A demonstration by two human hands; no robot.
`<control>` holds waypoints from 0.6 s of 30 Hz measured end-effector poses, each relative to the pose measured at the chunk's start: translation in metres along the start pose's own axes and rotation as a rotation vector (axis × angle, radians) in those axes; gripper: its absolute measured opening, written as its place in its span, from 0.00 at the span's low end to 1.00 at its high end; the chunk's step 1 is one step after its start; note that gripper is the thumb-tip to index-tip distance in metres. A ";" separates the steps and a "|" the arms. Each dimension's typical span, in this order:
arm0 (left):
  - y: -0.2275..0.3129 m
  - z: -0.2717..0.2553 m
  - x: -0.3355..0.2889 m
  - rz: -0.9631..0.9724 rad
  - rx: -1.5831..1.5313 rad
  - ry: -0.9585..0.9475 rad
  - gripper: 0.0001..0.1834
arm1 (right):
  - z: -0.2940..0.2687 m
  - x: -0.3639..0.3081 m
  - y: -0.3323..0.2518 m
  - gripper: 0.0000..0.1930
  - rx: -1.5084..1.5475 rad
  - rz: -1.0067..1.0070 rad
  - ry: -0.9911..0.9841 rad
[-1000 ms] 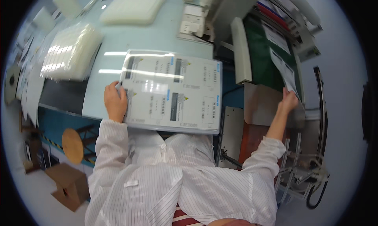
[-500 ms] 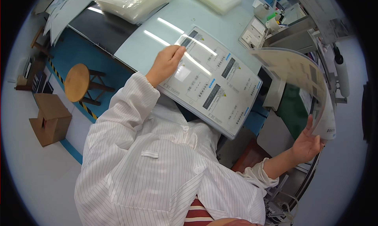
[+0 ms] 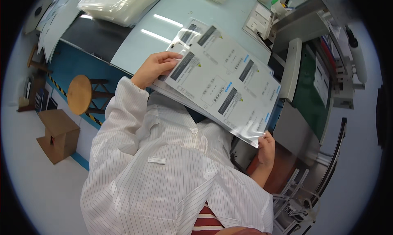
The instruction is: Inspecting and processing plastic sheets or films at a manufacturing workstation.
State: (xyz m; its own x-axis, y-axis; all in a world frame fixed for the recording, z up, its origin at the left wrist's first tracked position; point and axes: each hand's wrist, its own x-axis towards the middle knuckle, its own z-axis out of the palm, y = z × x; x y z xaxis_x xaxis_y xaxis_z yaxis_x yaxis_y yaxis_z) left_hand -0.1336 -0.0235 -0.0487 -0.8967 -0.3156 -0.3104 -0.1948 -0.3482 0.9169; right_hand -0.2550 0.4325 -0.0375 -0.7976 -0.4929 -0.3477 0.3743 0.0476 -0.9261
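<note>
A glossy printed plastic sheet [image 3: 213, 81], with dark label blocks and small blue marks, lies slightly askew over a stack of similar sheets [image 3: 186, 96]. The stack rests at the near edge of the pale table and juts out toward my body. My left hand [image 3: 157, 67] pinches the sheet's left edge, fingers on top. At its near right corner, my right hand [image 3: 267, 151] grips the sheet between thumb and fingers. That corner bends a little and catches the light. An upper corner of the stack shows beyond the top sheet.
Plastic-wrapped material [image 3: 118, 5] lies at the far left of the pale table [image 3: 135, 50]. To the right stands a machine with a green bed [image 3: 309, 91] and metal frame. A white socket panel [image 3: 258, 19] sits behind. On the left are a wooden stool [image 3: 80, 94] and a cardboard box [image 3: 59, 132].
My right hand has come left from the machine side, bringing the curved sheet onto the stack. My left hand has shifted slightly left and now holds this sheet's edge.
</note>
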 end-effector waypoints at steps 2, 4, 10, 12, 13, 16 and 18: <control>-0.003 -0.004 -0.008 0.025 0.076 0.015 0.16 | -0.003 0.001 0.018 0.05 -0.127 0.126 0.124; -0.009 -0.004 -0.014 0.017 0.204 0.212 0.15 | 0.008 0.004 0.022 0.07 -0.199 0.080 0.198; -0.015 0.010 -0.020 0.085 0.351 0.320 0.11 | 0.016 0.011 0.041 0.07 -0.402 -0.007 0.405; -0.019 0.012 -0.019 0.096 0.370 0.384 0.11 | 0.020 0.010 0.041 0.08 -0.452 -0.051 0.472; -0.022 0.013 -0.017 0.098 0.373 0.347 0.11 | 0.025 0.007 0.037 0.08 -0.567 -0.101 0.512; -0.024 0.012 -0.015 0.230 0.523 0.404 0.12 | 0.036 0.004 0.027 0.08 -0.735 -0.115 0.566; -0.022 0.014 -0.016 0.216 0.610 0.408 0.12 | 0.042 0.004 0.022 0.09 -0.815 -0.104 0.574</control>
State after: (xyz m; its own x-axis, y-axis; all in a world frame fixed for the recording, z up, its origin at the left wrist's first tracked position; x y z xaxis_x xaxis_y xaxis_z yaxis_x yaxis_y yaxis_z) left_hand -0.1205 0.0018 -0.0602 -0.7447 -0.6639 -0.0682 -0.3233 0.2694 0.9071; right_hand -0.2298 0.3951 -0.0532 -0.9959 -0.0452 -0.0783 0.0225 0.7146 -0.6991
